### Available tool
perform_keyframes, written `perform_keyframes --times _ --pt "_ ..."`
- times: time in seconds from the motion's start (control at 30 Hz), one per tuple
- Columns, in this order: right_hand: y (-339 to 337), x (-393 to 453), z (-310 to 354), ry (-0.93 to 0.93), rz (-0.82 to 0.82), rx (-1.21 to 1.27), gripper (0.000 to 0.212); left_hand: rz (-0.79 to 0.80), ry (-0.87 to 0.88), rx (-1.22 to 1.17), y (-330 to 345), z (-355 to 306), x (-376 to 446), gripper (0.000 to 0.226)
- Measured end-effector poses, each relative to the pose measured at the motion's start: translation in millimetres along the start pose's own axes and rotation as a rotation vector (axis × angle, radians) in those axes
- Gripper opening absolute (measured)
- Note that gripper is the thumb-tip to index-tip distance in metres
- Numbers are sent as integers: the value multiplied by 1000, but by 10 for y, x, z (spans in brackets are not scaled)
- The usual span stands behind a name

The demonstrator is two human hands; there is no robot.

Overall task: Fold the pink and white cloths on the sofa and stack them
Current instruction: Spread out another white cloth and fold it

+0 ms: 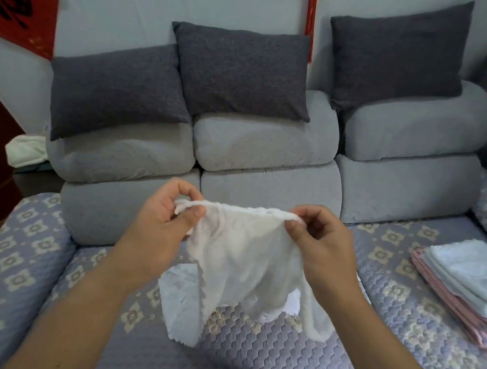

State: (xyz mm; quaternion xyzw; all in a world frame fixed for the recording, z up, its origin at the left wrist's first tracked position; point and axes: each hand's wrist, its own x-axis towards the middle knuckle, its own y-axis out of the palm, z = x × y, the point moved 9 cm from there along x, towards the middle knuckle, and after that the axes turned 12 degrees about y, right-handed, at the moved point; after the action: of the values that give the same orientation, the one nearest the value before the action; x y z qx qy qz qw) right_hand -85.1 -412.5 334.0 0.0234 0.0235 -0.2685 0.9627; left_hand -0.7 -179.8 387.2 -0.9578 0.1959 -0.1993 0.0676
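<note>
red wall hanging (pixel 18 1), black brush character, not legible

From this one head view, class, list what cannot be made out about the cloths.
- White cloth on the seat: partly hidden behind the held white cloth; its shape is unclear.
- Folded stack: cut off by the right edge; cloth count unclear.
- Left hand and right hand: fingertips buried in the hem.

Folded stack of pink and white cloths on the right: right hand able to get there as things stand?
Probably yes. The folded stack of pink and white cloths lies open on the sofa seat, nothing between it and the right hand. That hand, though, pinches the white cloth, as does the left hand.
</note>
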Motion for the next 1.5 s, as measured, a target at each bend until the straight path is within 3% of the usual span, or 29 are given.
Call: perform_keyframes --times 0.07,0.17,0.27,0.53,0.8,1.0,1.1,1.17,1.27,1.4,1.5 --pt "116 -19 86 -58 66 -139 18 -121 14 35 -165 -8 39 15" --pt "298 -54 168 -139 128 -387 15 -93 25 59 -267 2 63 20" --pt "427 -57 169 -150 139 -473 15 -69 62 153 -389 -6 95 26" --pt "682 -18 118 70 160 -279 29 60 91 171 -695 53 207 24" --pt "1173 -8 89 203 111 -230 9 104 31 103 -1257 333 342 29" --pt "1681 -118 169 170 118 -223 6 -13 -37 -212 -1513 412 478 37" --pt "2065 -149 388 62 134 -316 7 155 145 41 -1314 191 629 16" --pt "2232 -119 537 6 161 -325 12 439 357 402 -1028 -28 640 37" --pt "2259 -36 681 -27 192 -255 15 678 370 630 -973 -203 743 57" --pt "2290 1 602 36 279 -92 21 891 386 850 -979 -235 701 28" --pt "2370 7 463 68 298 -117 18 931 482 1113 -934 -176 639 26"
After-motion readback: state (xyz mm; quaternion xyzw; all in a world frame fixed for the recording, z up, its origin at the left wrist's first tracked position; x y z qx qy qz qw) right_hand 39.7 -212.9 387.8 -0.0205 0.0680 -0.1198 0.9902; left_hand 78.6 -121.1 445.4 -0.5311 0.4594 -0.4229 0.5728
